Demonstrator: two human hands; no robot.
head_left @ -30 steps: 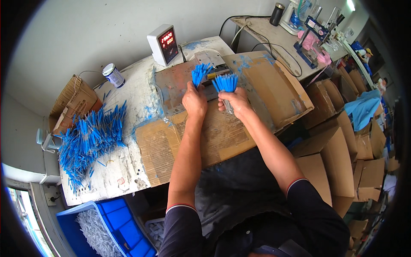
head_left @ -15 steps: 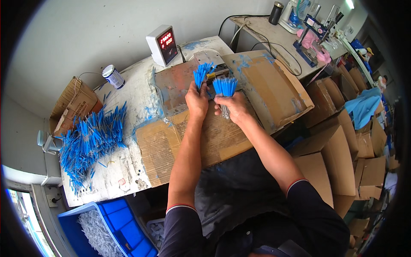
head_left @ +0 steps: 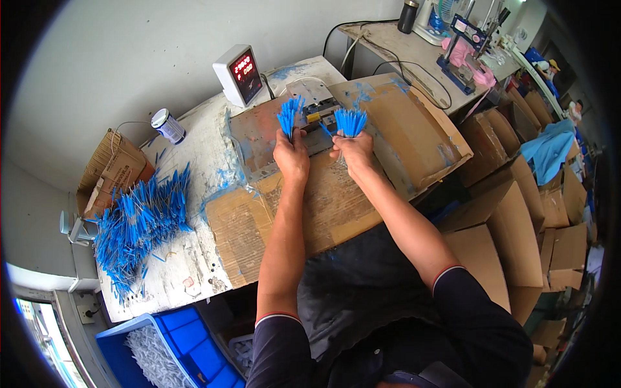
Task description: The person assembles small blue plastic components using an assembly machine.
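Observation:
My left hand [head_left: 292,156] is closed round a loose bunch of thin blue-tipped sticks [head_left: 288,118], the tips fanning upward. To its right, my right hand [head_left: 356,149] grips a fuller bunch of blue-tipped sticks [head_left: 350,123] with clear lower ends. One single blue stick [head_left: 326,130] juts out from the right fingers, pointing up and left toward a small metal fixture [head_left: 317,116] with a yellow part. Both hands are above the front of a worn metal plate [head_left: 262,139] and a brown cardboard sheet [head_left: 304,200]. At the left lies a big pile of the same sticks [head_left: 145,216].
A white box with a red digital display [head_left: 240,76] stands behind the plate. Left of it are a can [head_left: 169,127] and a small carton [head_left: 119,169]. Below the table's left side sits a blue crate [head_left: 194,339] of pale pieces. Open cardboard boxes [head_left: 498,239] crowd the right.
My left hand has shifted slightly left and down. The right bunch has moved a little right and up, and a single stick now sticks out from the right fingers. The view has tilted slightly.

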